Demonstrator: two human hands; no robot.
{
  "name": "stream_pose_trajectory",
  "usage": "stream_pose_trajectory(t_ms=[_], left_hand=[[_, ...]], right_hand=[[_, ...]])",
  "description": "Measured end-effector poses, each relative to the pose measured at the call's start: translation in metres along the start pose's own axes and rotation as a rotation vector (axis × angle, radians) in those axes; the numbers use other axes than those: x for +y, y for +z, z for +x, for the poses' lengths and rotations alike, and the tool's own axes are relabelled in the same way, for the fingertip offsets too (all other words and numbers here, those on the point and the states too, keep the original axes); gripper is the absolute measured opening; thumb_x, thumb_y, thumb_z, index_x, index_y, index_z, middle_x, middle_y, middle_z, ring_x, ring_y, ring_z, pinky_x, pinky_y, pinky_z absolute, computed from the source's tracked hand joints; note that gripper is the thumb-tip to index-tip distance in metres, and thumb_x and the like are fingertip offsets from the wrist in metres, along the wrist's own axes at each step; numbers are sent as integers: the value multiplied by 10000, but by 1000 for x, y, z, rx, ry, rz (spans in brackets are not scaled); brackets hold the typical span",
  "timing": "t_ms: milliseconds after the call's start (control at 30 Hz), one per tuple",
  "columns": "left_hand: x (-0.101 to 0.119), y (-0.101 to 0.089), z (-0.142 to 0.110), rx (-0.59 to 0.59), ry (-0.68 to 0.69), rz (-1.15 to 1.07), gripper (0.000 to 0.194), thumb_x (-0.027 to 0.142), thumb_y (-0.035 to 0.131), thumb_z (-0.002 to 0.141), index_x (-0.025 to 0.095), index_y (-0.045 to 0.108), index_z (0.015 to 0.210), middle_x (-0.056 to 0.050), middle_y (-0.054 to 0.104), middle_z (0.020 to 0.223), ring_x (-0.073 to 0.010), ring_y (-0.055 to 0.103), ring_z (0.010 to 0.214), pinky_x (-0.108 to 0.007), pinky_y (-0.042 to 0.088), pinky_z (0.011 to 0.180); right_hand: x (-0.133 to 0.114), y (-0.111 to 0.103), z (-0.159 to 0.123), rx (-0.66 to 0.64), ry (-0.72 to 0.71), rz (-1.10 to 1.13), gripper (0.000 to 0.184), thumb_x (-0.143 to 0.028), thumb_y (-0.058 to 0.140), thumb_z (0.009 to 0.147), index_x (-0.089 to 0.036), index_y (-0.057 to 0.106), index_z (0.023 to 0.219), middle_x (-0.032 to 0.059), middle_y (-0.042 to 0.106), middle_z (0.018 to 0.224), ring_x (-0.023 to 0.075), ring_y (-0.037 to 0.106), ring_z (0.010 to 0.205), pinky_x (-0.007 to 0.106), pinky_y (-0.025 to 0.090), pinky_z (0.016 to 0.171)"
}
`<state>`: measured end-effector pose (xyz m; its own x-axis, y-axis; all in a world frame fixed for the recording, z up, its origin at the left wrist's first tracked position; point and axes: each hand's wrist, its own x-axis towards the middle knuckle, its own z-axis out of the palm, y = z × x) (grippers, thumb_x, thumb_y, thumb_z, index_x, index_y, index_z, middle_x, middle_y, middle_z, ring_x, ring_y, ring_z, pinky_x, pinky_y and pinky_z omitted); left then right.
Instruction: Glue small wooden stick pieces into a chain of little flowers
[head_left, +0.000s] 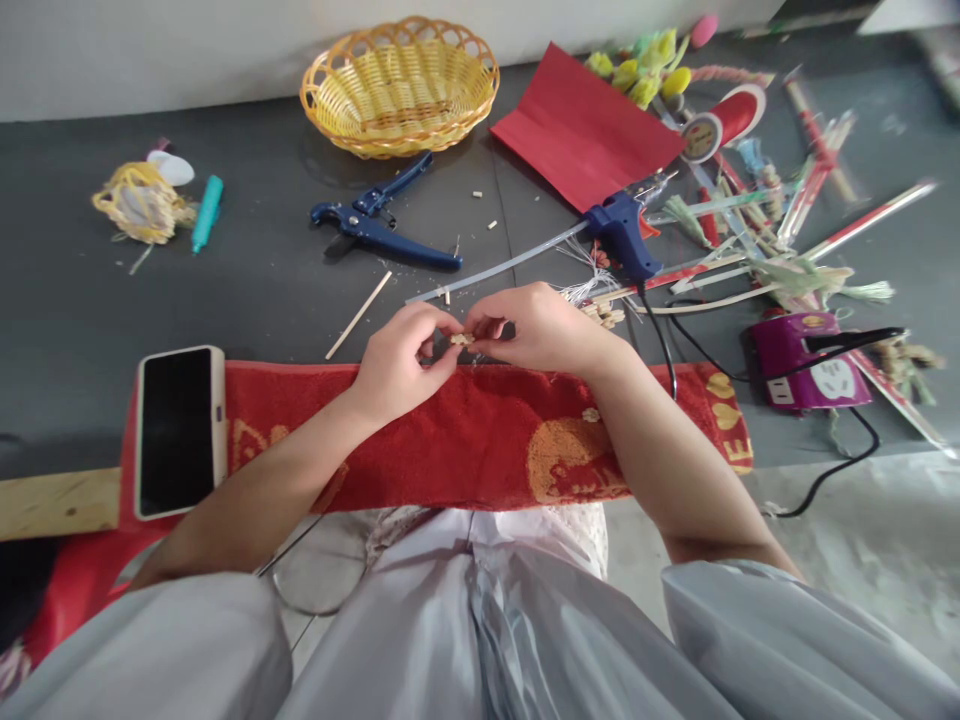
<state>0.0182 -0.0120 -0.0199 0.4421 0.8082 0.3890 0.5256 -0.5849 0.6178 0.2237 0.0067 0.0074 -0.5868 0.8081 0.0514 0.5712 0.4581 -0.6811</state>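
Observation:
My left hand (401, 360) and my right hand (536, 328) meet above the far edge of a red towel (480, 440). Both pinch a small pale wooden piece (461, 339) between thumb and fingertips. The piece is tiny and partly hidden by my fingers. A blue glue gun (622, 232) lies just beyond my right hand, with a clear glue stick (495, 268) running left from it. A thin wooden stick (358, 315) lies on the dark table (255, 290) beyond my left hand.
A phone (178, 430) rests on the towel's left end. Blue pliers (379, 228) and a yellow wicker basket (401, 85) sit further back. Red paper (585, 130), tape, sticks and tassels crowd the right. A purple power strip (810, 360) with black cables lies at right.

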Motion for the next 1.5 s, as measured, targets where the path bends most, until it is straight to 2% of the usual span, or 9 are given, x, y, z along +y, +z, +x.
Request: stream_pose_trajectory(t_ms=[167,667,900,1067,1300,1400,1500], left_hand=[[-1,0,0,-42,-33,37,109,163,590,831,179,624,933,-22,645,890,-76,490,570,-226,471,594],[-1,2,-2,-43,-3,117,143,127,588,817,173,612,950,-33,662,941,-77,508,574,-231,477,610],[-1,0,-1,-32,18,204,97,138,570,841,177,619,914,-59,680,950,-144,624,763,-272,524,722],[-1,1,-1,-44,-44,126,116,123,592,815,183,620,911,-34,665,921,-110,580,667,-247,513,661],[-1,2,-1,-45,-35,107,129,126,578,822,177,622,932,-33,671,922,-92,553,622,-231,490,625],[-2,2,-1,-59,-30,150,130,130,571,827,184,619,935,-36,683,928,-112,576,656,-256,505,665],[-4,2,-2,-40,-4,248,126,125,556,833,191,620,918,-51,690,939,-174,623,809,-312,516,760]], right_hand=[[-1,0,1,-2,5,3,132,-221,654,799,-139,729,871,35,714,754,129,619,689,232,404,666],[-1,0,0,-17,26,-62,129,-184,639,793,-148,734,873,35,719,781,132,612,713,231,388,672],[-1,0,0,-1,12,-88,132,-170,618,786,-149,725,862,35,716,787,132,600,714,233,383,670],[0,1,0,9,-7,-106,151,-156,576,776,-157,708,850,37,705,797,137,586,722,239,384,677],[3,2,-1,31,-46,-123,166,-159,563,777,-152,692,881,56,694,835,156,580,770,253,391,707],[3,2,-1,35,-43,-127,158,-160,571,778,-151,691,881,58,695,844,156,583,777,254,392,710],[2,2,-2,44,-29,-120,130,-177,585,778,-152,689,850,51,698,826,150,584,751,251,389,694]])
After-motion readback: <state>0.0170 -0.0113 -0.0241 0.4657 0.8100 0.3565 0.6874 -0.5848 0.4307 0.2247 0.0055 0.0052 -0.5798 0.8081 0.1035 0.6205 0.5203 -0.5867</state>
